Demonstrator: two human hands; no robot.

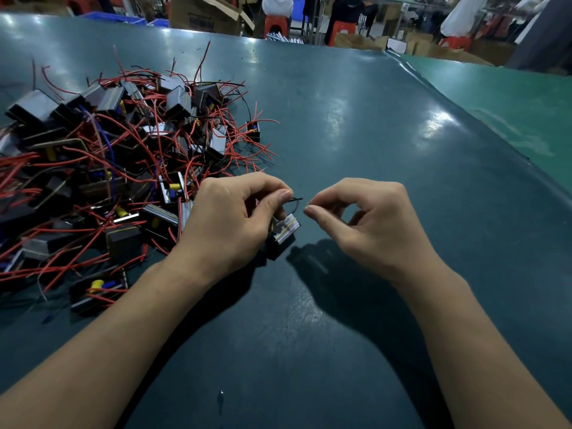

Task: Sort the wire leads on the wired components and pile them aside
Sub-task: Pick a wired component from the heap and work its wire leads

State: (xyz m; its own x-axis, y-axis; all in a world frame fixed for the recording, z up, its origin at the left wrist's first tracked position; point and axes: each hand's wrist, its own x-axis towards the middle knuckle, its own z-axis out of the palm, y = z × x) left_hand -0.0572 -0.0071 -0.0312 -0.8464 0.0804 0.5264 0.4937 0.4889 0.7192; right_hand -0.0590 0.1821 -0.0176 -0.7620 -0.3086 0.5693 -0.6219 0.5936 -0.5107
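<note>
The left hand [229,218] grips a wired component [283,232], a small black block with a silver and yellow striped face, holding it just above the dark green counter [356,119]. Its thumb and forefinger pinch a thin black wire lead [295,200] that loops up from the component. The right hand [365,218] sits just right of the component, thumb and forefinger curled toward each other in a pinch. A fine wire end appears to lie between those fingertips, but it is too thin to confirm.

A pile of wired components [123,168] lies left of the held component, touching the left wrist area. The pile consists of black blocks with silver faces, yellow and blue parts, and tangled red leads [247,150] that spread toward the held component.

Beyond the counter's far edge stand cardboard boxes [204,13] and red stools [277,24].
</note>
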